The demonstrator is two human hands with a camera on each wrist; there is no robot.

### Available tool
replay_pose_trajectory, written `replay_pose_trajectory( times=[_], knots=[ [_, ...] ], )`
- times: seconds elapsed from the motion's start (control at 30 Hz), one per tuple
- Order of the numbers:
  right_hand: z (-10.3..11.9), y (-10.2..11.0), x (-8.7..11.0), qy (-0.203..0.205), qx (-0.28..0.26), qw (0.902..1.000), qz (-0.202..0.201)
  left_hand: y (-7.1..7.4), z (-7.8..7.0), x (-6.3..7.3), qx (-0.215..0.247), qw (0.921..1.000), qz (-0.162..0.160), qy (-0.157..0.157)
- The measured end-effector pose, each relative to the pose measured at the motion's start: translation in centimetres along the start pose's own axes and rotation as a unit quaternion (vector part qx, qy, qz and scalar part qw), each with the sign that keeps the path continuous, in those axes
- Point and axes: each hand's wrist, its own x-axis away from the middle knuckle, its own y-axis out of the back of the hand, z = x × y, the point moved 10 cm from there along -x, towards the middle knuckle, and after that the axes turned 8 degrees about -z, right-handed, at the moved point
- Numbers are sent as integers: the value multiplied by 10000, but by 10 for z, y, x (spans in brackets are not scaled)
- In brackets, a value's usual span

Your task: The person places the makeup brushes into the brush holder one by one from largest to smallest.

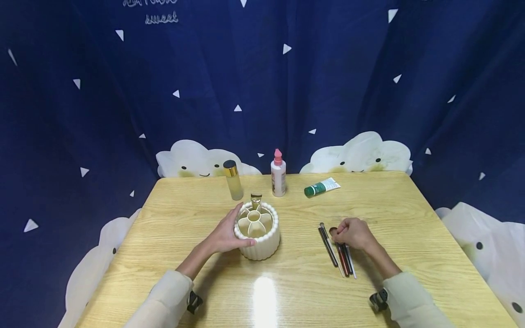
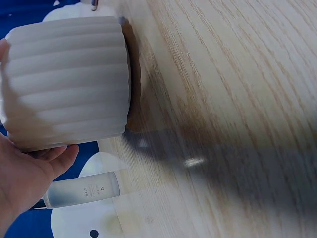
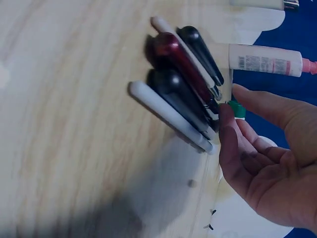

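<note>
A cream, ribbed round holder [image 1: 262,248] with petal-shaped compartments stands on the table; a gold item with a dark top edge [image 1: 256,200] rises from its back compartment. My left hand [image 1: 227,232] grips the holder from the left, thumb at the front; in the left wrist view, fingers [image 2: 64,161] lie against its ribbed side. My right hand [image 1: 353,233] is over the head ends of several makeup brushes [image 1: 342,259] lying side by side. In the right wrist view, thumb and forefinger are apart beside the dark red brush [image 3: 181,62], with no brush visibly between them.
Behind the holder stand a clear bottle with a black and gold cap [image 1: 234,182] and a white bottle with a pink top [image 1: 278,177]. A green and white tube [image 1: 321,187] lies at the back right. A blue curtain [image 1: 262,82] hangs behind the wooden table [image 1: 303,291].
</note>
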Motion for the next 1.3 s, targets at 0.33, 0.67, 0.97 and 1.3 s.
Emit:
replay_pose_trajectory(
  times=[0.33,0.67,0.97,1.3],
  knots=[
    [0,-3,6,154,375,9988,-276,-3,1,2,82,10000,-40,-2],
    [1,-7,1,146,679,9969,-382,-2,1,1,38,10000,-70,16],
    [5,3,2,66,237,9989,-396,-1,0,0,-2,10000,-63,6],
    [17,14,0,-192,-520,9978,-365,0,1,2,50,10000,-82,-18]
  ],
)
